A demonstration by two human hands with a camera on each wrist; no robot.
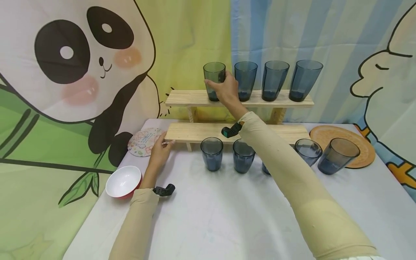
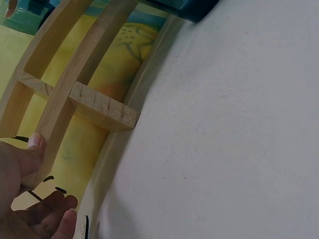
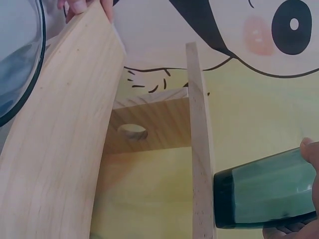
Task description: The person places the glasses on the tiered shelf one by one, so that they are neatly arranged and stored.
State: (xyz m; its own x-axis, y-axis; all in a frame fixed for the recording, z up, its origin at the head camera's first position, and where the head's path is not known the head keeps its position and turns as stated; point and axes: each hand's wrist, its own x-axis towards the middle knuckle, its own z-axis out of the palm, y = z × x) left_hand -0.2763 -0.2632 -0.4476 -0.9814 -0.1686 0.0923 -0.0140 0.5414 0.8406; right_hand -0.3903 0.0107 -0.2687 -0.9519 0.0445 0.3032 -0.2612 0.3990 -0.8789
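Observation:
My right hand (image 1: 227,90) grips a blue-grey tinted drinking glass (image 1: 212,70), the leftmost in the row on the upper board of a two-tier wooden shelf (image 1: 185,97). In the right wrist view the base of this glass (image 3: 269,191) meets the board, and the glass stands upright on it. Beside it on the same board stand three more glasses (image 1: 275,77). At the lower board's left end, my left hand (image 1: 159,151) holds the wood. The left wrist view shows its thumb (image 2: 35,142) against the board's edge, with other fingers loosely bent below.
Several similar glasses (image 1: 212,155) stand in front of the shelf, one partly behind my right sleeve (image 1: 276,155). A white bowl (image 1: 123,180) with a red outside sits at left. A patterned round mat (image 1: 143,142) and a brown round board (image 1: 360,150) flank the shelf. Printed curtains hang behind.

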